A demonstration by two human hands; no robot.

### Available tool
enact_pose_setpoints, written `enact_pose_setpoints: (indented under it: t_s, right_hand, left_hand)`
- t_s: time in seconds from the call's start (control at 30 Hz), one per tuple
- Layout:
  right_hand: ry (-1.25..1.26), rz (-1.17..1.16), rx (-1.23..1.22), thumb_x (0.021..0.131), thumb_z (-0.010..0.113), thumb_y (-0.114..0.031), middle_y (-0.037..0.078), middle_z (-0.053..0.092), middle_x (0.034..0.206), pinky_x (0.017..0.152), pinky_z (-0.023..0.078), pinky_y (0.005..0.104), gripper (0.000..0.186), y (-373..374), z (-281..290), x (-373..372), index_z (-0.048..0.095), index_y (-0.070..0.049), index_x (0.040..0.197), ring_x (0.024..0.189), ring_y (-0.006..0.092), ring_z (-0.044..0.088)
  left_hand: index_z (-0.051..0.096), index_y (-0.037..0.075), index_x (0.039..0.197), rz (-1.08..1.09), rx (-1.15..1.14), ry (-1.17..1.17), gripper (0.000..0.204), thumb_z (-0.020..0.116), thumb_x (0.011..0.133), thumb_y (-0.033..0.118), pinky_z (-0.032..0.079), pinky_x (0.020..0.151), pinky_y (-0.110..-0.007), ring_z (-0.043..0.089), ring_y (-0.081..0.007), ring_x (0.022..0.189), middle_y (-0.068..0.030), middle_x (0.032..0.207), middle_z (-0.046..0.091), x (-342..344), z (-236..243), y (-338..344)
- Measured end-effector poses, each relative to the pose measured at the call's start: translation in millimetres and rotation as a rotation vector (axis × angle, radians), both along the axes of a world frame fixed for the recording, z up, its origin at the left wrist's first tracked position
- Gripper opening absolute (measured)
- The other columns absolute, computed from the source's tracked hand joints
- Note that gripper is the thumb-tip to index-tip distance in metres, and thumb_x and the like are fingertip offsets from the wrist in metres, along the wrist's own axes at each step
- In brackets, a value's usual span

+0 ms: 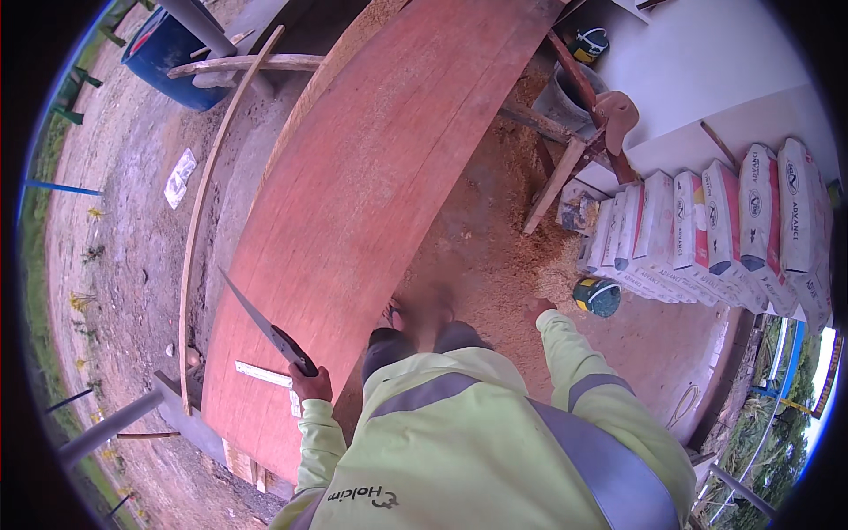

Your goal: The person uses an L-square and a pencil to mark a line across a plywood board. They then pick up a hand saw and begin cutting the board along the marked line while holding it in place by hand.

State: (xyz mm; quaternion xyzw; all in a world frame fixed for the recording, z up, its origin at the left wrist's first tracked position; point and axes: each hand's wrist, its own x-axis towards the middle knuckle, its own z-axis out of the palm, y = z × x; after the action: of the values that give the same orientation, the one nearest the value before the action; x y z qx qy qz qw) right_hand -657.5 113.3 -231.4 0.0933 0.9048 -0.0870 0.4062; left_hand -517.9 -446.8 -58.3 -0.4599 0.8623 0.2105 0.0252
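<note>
My left hand (311,383) is wrapped round the dark handle of a handsaw (268,327). The blade slants up and to the left above a large reddish plywood sheet (353,203). Just beside this hand, a white L-shaped square (262,374) lies on the sheet, partly hidden by the hand and sleeve. My right hand (536,307) hangs out to the right over the floor, apart from the plywood. It is small in view and its fingers do not show clearly. Nearest to it stands a dark green and yellow bucket (597,297).
Stacked cement bags (707,221) line the right wall. Wooden trestle legs (555,187) stand beyond sawdust-strewn floor (477,212). A grey tub (565,99) sits behind them. On the left are a long wooden strip (210,194) and a blue drum (172,57).
</note>
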Motion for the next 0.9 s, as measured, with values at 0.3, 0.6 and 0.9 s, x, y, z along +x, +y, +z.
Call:
enact_pose_setpoints:
  t_s: [0.3, 0.6, 0.9]
  right_hand:
    - [0.001, -0.043, -0.248, 0.081, 0.064, -0.032, 0.014, 0.067, 0.12, 0.101, 0.047, 0.0367, 0.056, -139.1, 23.0, -35.6, 0.058, -0.011, 0.132, 0.111, 0.0275, 0.064]
    - [0.048, -0.143, -0.156, 0.081, 0.065, -0.039, 0.017, 0.061, 0.129, 0.106, 0.044, 0.0398, 0.056, -120.5, 25.9, -42.1, 0.061, -0.012, 0.13, 0.12, 0.033, 0.058]
    - [-0.226, 0.074, -0.088, 0.081, 0.065, -0.041, 0.022, 0.061, 0.126, 0.104, 0.045, 0.0419, 0.053, -129.3, 45.0, -121.9, 0.064, -0.007, 0.122, 0.119, 0.0371, 0.058]
  left_hand:
    - [0.053, 0.003, 0.094, -0.24, 0.112, 0.385, 0.024, 0.067, 0.077, 0.011, 0.042, 0.057, -0.041, 0.05, -0.0278, 0.058, -0.0126, 0.068, 0.051, -77.9, 51.6, -12.9]
    - [0.054, 0.001, 0.082, -0.409, 0.225, 0.415, 0.018, 0.066, 0.077, 0.013, 0.039, 0.053, -0.039, 0.046, -0.0256, 0.053, -0.0113, 0.061, 0.048, -122.2, 48.0, -23.3]
    - [0.058, 0.0, 0.089, -0.193, 0.208, 0.29, 0.022, 0.069, 0.077, 0.015, 0.042, 0.054, -0.037, 0.05, -0.0224, 0.056, -0.0108, 0.065, 0.053, -144.9, 57.4, -2.1]
